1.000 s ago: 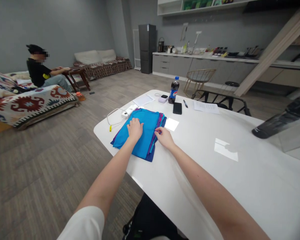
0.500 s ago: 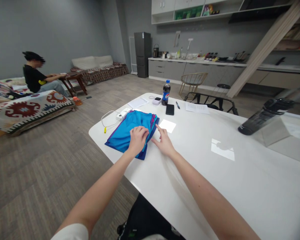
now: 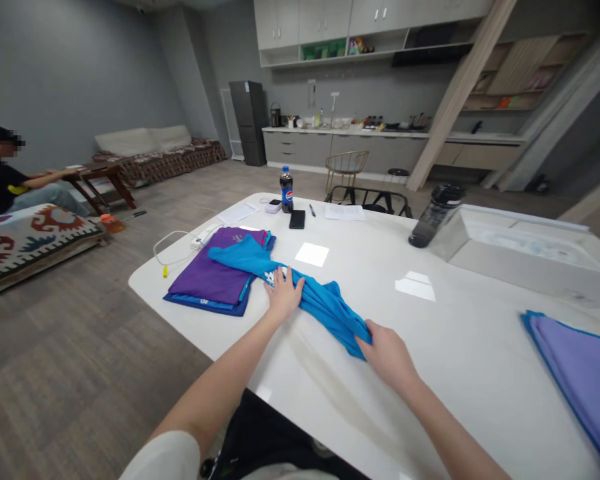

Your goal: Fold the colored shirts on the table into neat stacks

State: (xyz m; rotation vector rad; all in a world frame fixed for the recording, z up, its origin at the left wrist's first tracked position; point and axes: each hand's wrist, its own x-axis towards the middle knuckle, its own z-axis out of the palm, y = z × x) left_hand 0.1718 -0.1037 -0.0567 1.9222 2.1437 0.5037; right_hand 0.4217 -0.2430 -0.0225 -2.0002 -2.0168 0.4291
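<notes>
A bright blue garment (image 3: 325, 300) with a white print lies stretched and bunched across the white table (image 3: 290, 427). My right hand (image 3: 387, 353) is closed round its near right end. On its middle, beside the print, rests my left hand (image 3: 284, 293) with fingers spread. The garment's far left end lies over a stack of folded clothes; a purple folded garment (image 3: 215, 267) is on top, with blue and navy layers showing below it. At the right edge is another folded pile, lilac cloth (image 3: 580, 373) over blue, partly cut off by the frame.
Toward the back stand a cola bottle (image 3: 287, 190), a black wallet-like item (image 3: 297, 219), a pen (image 3: 313, 210) and papers (image 3: 344, 212). A dark water bottle (image 3: 435, 217) leans by a white box (image 3: 520, 260). A white cable (image 3: 165, 243) lies left. One person (image 3: 5, 170) sits far left.
The blue garment has been pulled rightward off the stack, uncovering the purple one. My right hand, open before, now grips its end. The view has turned right, bringing the lilac pile into sight.
</notes>
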